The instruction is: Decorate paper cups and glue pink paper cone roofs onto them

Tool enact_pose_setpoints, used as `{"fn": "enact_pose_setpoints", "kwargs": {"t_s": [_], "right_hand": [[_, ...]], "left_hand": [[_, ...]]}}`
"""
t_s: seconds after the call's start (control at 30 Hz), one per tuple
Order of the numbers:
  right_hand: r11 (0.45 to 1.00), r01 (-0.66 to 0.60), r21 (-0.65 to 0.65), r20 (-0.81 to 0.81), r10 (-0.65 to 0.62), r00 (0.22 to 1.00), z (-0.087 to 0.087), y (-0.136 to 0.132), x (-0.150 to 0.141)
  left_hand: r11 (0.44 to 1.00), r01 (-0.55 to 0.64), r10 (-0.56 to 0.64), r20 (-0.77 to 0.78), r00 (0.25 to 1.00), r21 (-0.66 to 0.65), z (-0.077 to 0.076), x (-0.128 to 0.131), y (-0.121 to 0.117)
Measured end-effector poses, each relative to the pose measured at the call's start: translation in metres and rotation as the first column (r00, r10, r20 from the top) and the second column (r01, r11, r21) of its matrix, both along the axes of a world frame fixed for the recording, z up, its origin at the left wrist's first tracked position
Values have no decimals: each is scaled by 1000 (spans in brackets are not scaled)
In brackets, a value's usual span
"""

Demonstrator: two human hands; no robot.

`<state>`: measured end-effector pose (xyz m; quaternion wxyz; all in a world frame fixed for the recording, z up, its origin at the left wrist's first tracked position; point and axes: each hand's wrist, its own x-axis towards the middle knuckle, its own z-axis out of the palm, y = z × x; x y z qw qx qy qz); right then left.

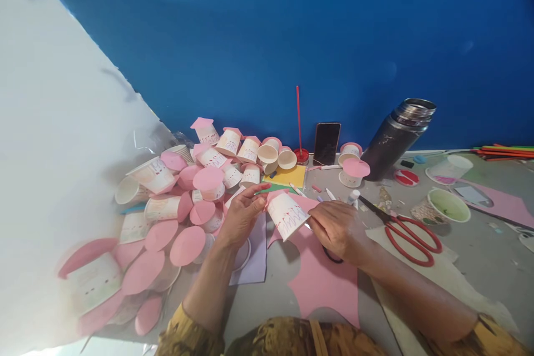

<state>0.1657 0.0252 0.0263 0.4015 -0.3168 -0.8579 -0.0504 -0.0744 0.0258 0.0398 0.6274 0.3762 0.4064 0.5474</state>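
Observation:
A white paper cup (287, 216) with drawn purple and red marks is tilted between my hands, a piece of pink paper on its upper end. My left hand (244, 214) grips that pink end between thumb and fingers. My right hand (340, 231) is closed at the cup's rim, its fingertips partly hidden. Beneath the cup lies a pink sheet (323, 278) with rounded cut-outs, and a dark scissor handle (332, 256) shows partly under my right hand. Left of my hands is a heap of similar cups with pink paper discs (187, 246).
Red-handled scissors (411, 239) lie on the right, near a green-lined cup (448, 206). A dark flask (396, 139) and a phone (326, 143) stand by the blue wall (267, 39). A red stick (298, 119) rises behind a yellow sheet (287, 176).

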Motion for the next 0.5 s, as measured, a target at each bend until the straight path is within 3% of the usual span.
{"fn": "enact_pose_setpoints", "kwargs": {"t_s": [0.33, 0.5], "right_hand": [[1000, -21, 7, 13, 21, 1000, 0, -3, -1], [999, 23, 30, 12, -23, 1000, 5, -4, 0]], "left_hand": [[1000, 7, -7, -15, 1000, -20, -1, -3, 0], [999, -11, 9, 65, 998, 31, 2, 1, 0]]}}
